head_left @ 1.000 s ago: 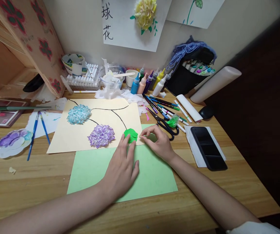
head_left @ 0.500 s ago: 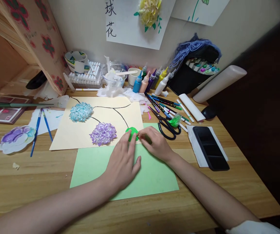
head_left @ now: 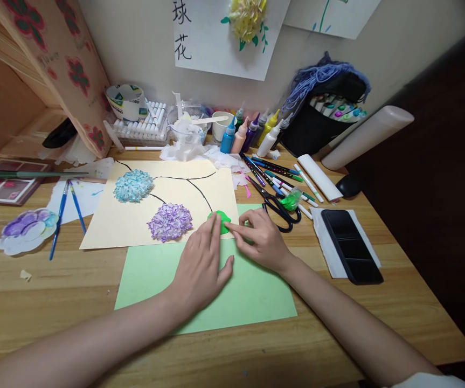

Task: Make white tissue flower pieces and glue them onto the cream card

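Observation:
A flat patch of bright green clay lies at the right end of a drawn stem on the cream paper. My left hand rests flat with fingers stretched out, their tips touching the clay's left side. From the right, my right hand presses an extended index fingertip against the clay's edge, its other fingers loosely bent. A blue textured flower and a purple textured flower stand out from the same paper. Beneath both hands lies a green sheet.
Black-handled scissors and several pens lie right of the paper, near a wrapped green clay lump. A phone is farther right. Paint bottles stand at the back. Paintbrushes and a paint palette are at left.
My right hand's fingers have opened from a pinch at the clay's edge to an extended index finger pressing on it. My left hand stays almost in place.

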Demonstrator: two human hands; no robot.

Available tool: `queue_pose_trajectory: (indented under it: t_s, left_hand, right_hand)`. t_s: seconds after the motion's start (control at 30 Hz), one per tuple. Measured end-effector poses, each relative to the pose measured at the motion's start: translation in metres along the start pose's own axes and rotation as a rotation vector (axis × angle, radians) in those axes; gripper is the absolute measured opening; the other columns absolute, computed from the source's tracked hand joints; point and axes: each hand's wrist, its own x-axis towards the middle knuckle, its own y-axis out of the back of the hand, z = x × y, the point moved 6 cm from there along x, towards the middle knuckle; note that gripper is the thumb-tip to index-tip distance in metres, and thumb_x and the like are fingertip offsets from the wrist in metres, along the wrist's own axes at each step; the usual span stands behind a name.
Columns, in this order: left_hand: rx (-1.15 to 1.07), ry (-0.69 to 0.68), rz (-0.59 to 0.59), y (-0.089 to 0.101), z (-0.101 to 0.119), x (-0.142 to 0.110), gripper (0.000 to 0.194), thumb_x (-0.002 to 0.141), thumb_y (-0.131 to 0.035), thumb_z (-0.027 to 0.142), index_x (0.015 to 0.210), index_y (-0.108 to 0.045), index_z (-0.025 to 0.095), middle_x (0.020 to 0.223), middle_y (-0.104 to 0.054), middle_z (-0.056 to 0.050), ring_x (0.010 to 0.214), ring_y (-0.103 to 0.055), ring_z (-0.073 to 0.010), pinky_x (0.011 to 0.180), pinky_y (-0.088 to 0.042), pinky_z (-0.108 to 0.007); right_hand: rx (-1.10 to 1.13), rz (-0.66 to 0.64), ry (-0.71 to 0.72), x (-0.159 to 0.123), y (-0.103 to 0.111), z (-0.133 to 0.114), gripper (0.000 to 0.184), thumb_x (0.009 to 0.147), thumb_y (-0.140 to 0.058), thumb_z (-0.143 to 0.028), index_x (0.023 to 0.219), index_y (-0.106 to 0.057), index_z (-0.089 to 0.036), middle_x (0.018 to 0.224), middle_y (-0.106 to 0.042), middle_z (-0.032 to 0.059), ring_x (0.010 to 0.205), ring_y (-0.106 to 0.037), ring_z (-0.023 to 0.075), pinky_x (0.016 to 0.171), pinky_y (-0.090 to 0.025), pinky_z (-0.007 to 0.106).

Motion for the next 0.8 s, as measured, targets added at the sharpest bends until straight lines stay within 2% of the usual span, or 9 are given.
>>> queue_pose_trajectory:
  t_s: [0.07,0.17,0.37,0.43,0.57,0.7,0.8]
  left_hand:
    - [-0.013,0.008,0.014,0.0,-0.001,-0.001,0.068,0.087,-0.041,0.035,0.143,-0.015,0.006,0.145,-0.027,-0.021,0.126,-0.038,-0.0301,0.1,-0.037,-0.042]
    - [-0.012,0.013,0.0,-0.001,-0.001,-0.001,0.067,0.087,-0.041,0.033,0.142,-0.016,0.005,0.145,-0.026,-0.021,0.125,-0.038,-0.0306,0.1,-0.037,-0.042]
    - [-0.015,0.016,-0.034,-0.001,-0.001,0.001,0.059,0.088,-0.041,0.032,0.14,-0.026,0.009,0.144,-0.026,-0.02,0.124,-0.039,-0.0301,0.1,-0.038,-0.044]
    - [-0.008,0.016,-0.036,0.0,-0.001,0.001,0.056,0.088,-0.041,0.032,0.138,-0.031,0.01,0.143,-0.027,-0.02,0.123,-0.041,-0.0304,0.099,-0.039,-0.044]
    - [0.026,0.02,-0.026,0.001,0.0,0.001,0.053,0.088,-0.041,0.034,0.135,-0.036,0.009,0.138,-0.034,-0.021,0.121,-0.042,-0.032,0.097,-0.04,-0.046]
    - [0.041,0.023,-0.01,0.0,-0.001,0.0,0.053,0.088,-0.041,0.033,0.134,-0.036,0.007,0.134,-0.039,-0.022,0.12,-0.043,-0.0324,0.096,-0.04,-0.047]
    - [0.05,0.023,0.011,0.0,-0.001,0.0,0.058,0.087,-0.042,0.032,0.137,-0.03,0.005,0.136,-0.037,-0.023,0.122,-0.04,-0.0316,0.098,-0.039,-0.045]
  right_hand:
    - [-0.014,-0.051,0.022,-0.001,-0.005,-0.002,0.028,0.082,-0.053,-0.015,0.103,-0.067,-0.025,0.076,-0.057,0.0053,0.074,-0.047,0.0198,0.068,-0.043,0.035]
    - [-0.017,-0.071,0.02,-0.001,-0.007,-0.003,0.028,0.082,-0.053,-0.015,0.103,-0.067,-0.025,0.074,-0.059,0.0049,0.075,-0.048,0.0201,0.068,-0.043,0.035]
    - [0.001,0.061,-0.059,-0.001,0.002,0.005,0.031,0.084,-0.05,-0.013,0.109,-0.065,-0.024,0.076,-0.057,0.0049,0.071,-0.047,0.0188,0.066,-0.041,0.034]
    - [-0.026,0.024,-0.075,-0.002,-0.002,0.006,0.032,0.084,-0.05,-0.013,0.111,-0.064,-0.024,0.074,-0.056,0.0047,0.07,-0.046,0.0192,0.066,-0.041,0.034]
    - [-0.09,-0.075,-0.01,-0.002,-0.011,0.001,0.032,0.084,-0.05,-0.014,0.112,-0.063,-0.022,0.069,-0.055,0.0044,0.068,-0.045,0.0196,0.064,-0.04,0.034]
    - [-0.113,-0.064,-0.014,-0.002,-0.01,-0.001,0.035,0.085,-0.048,-0.013,0.117,-0.059,-0.022,0.072,-0.056,0.0048,0.069,-0.049,0.0192,0.064,-0.041,0.033]
    - [-0.1,-0.067,-0.019,-0.002,-0.011,0.0,0.039,0.085,-0.046,-0.013,0.121,-0.056,-0.023,0.08,-0.059,0.0057,0.074,-0.052,0.019,0.068,-0.042,0.033]
